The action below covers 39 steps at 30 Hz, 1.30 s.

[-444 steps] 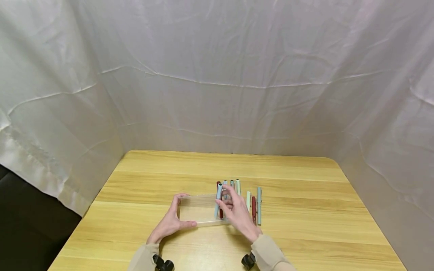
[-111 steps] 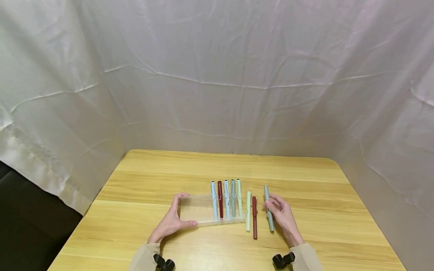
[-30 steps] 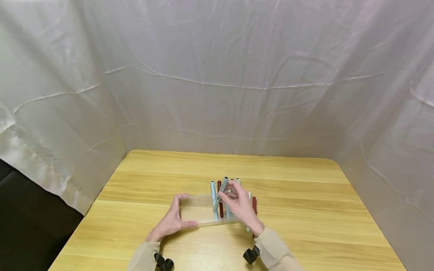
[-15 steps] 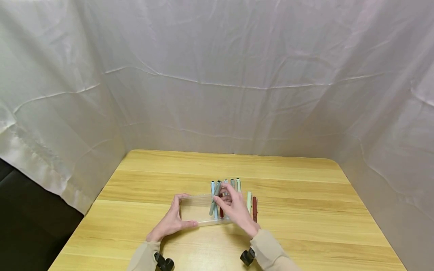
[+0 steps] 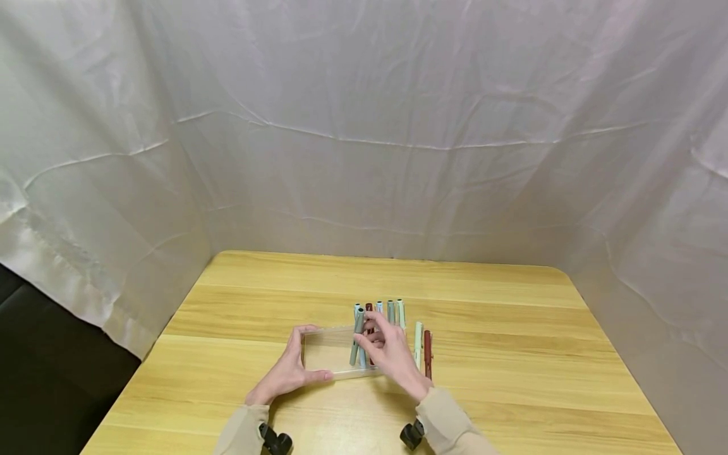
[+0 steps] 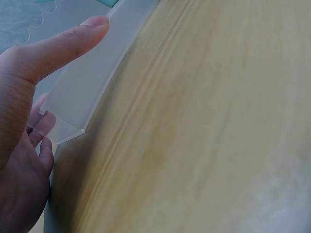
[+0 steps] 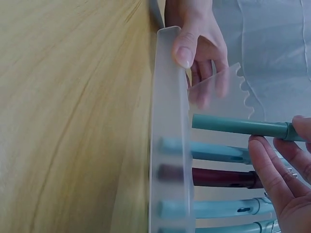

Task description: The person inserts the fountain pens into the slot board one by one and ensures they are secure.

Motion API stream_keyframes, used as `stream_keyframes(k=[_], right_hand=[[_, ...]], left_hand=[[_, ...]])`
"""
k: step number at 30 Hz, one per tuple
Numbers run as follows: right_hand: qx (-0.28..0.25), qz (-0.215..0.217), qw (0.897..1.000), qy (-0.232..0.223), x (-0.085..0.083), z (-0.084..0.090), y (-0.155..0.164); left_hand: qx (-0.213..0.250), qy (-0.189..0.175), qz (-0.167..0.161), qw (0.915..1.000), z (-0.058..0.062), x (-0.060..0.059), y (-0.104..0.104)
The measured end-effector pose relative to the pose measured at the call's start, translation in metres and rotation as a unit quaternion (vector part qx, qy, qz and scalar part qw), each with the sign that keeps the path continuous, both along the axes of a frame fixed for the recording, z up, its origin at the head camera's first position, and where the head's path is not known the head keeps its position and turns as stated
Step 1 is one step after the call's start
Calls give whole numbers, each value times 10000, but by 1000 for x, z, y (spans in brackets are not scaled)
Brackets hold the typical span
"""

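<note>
My left hand [image 5: 287, 374] grips the left end of a clear plastic pen tray [image 5: 347, 375], thumb on its front wall and fingers behind. In the right wrist view the tray has a scalloped edge. My right hand [image 5: 397, 359] pinches a grey-green capped pen [image 5: 356, 344] between thumb and fingers. The pen's free end hangs over the tray, close to the left of a light blue pen [image 7: 218, 151]. Beyond that pen lie a dark red pen [image 7: 223, 177], another light blue pen [image 7: 228, 208], a grey-green pen [image 5: 390, 308] and a pale green pen [image 5: 400, 311], partly hidden by my hand.
Right of the tray, a pale green pen [image 5: 418, 344] and a dark red pen [image 5: 428, 354] lie on the wooden table [image 5: 512, 354]. Light curtains [image 5: 387, 158] hang behind and beside the table. Black wrist cameras [image 5: 412, 435] sit at both cuffs.
A light blue pen went into the tray. My right hand then picked the grey-green pen off the table's right side, brought it left over the tray and turned it in line with the others.
</note>
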State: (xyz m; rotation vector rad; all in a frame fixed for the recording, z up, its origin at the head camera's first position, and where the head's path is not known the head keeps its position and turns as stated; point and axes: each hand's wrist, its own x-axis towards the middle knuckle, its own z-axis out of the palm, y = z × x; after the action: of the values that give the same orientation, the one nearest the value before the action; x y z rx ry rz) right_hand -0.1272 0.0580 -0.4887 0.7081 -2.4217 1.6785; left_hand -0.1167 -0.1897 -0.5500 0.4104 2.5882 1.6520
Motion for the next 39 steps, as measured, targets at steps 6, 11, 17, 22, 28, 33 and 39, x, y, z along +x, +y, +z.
stream_keyframes(k=[6,11,17,22,28,33,39], right_hand=[[55,109,9998,142,-1,-3,-1],[103,140,9998,66,1,-2,-1],[296,117,9994,128,2,-4,-1],[431,117,9988,197,3,-6,-2],[523,176,9980,305,4,-9,-3],[534,234,9978,314,5,-9,-4],[478,204,9979,382,7,-11,-4]], left_hand=[[-26,117,-19,9999,-1,0,0],[-21,75,-25,10000,-1,0,-1],[14,-6,11,10000,0,0,0],[24,-46,1,10000,0,0,0],[48,-100,12,9999,0,1,1],[67,-103,2,9999,0,1,2],[83,-75,-14,9999,0,1,3]])
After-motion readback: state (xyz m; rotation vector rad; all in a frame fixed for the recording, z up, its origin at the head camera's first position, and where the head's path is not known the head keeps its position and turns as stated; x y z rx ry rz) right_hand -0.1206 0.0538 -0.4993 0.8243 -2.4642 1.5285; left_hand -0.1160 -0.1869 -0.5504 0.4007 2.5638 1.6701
